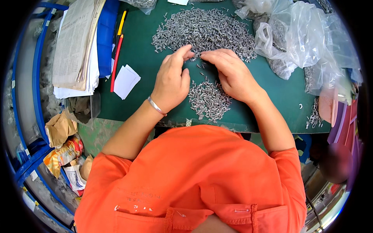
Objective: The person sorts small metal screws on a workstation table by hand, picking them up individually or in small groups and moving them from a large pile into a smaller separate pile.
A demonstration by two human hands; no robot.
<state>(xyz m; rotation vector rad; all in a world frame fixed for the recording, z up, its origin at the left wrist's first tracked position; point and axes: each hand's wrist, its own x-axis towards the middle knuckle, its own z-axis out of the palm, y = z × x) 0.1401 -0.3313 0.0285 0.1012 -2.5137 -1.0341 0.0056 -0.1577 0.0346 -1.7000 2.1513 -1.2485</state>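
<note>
A large heap of small grey metal parts [206,29] spreads over the far part of the green tabletop [140,105]. Closer to my body sits a smaller pile of the same parts [209,101]; their exact kind is too small to tell. My left hand [171,79] is at the heap's near edge, fingers stretched forward and thumb apart. Opposite it, my right hand [233,73] arches with its fingers extended, fingertips close to the left ones. A few loose parts lie between the hands. The undersides of both hands are hidden.
Clear plastic bags [299,35] with grey parts stand at the right. A red pencil [116,64], a yellow-and-black pen [121,24] and white paper slips [126,81] lie left. Stacked papers [74,46] rest beside a blue bin [107,39]. Small metal rings [314,116] lie near the right corner.
</note>
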